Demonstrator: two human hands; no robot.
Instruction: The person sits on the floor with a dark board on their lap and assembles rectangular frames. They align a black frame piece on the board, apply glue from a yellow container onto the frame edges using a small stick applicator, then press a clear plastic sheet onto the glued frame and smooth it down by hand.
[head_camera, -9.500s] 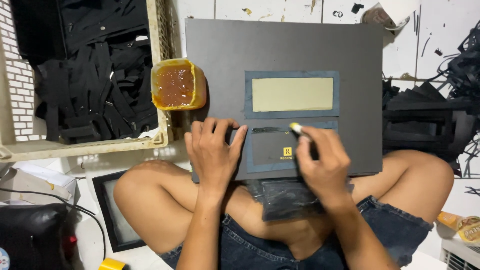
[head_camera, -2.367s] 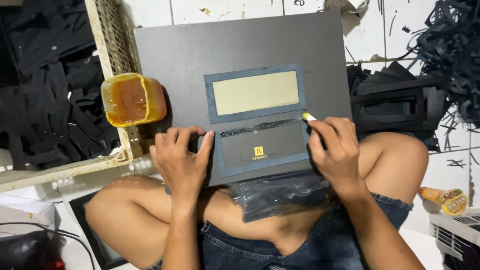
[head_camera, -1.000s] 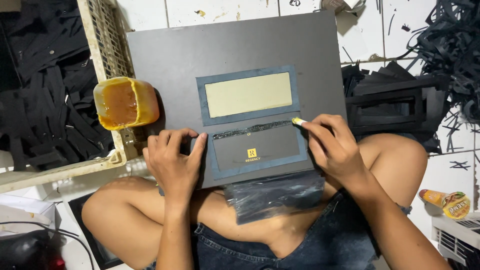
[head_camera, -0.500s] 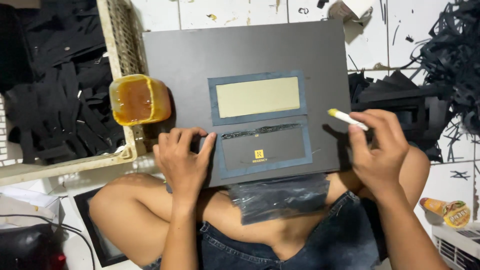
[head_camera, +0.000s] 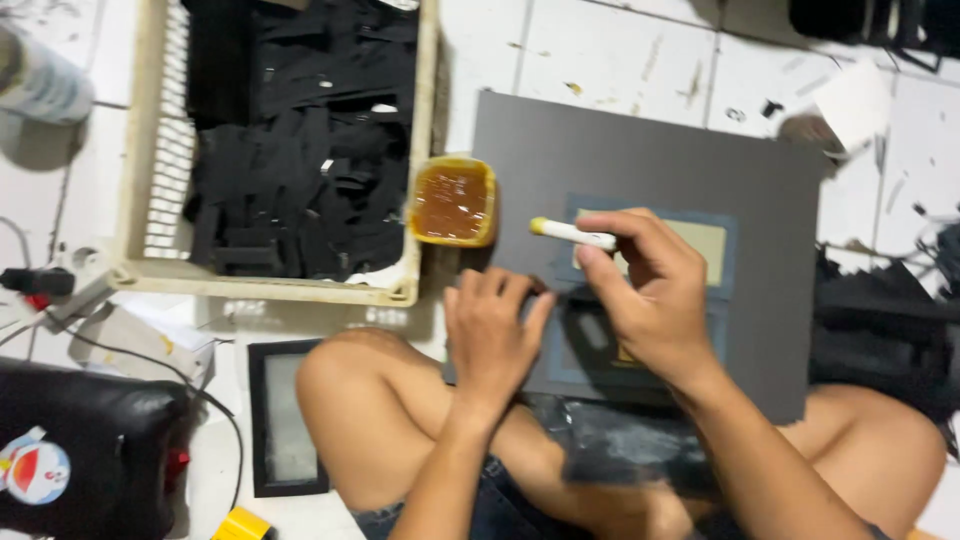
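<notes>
The right hand (head_camera: 650, 295) is closed around a thin white stick with a yellowish tip (head_camera: 572, 233), the tip pointing left toward a square yellow tub of amber glue (head_camera: 453, 201). The left hand (head_camera: 492, 330) lies flat, fingers spread, holding nothing, on the left edge of a large dark grey board (head_camera: 650, 160) that rests across the person's bare knees. On the board, partly hidden by the right hand, sits a blue-framed piece with a beige panel (head_camera: 712, 245). The glue tub stands between the board and a cream plastic crate full of black scraps (head_camera: 290, 160) on the white tiled floor (head_camera: 600, 50). A black-framed panel (head_camera: 285, 420) lies by the left knee.
</notes>
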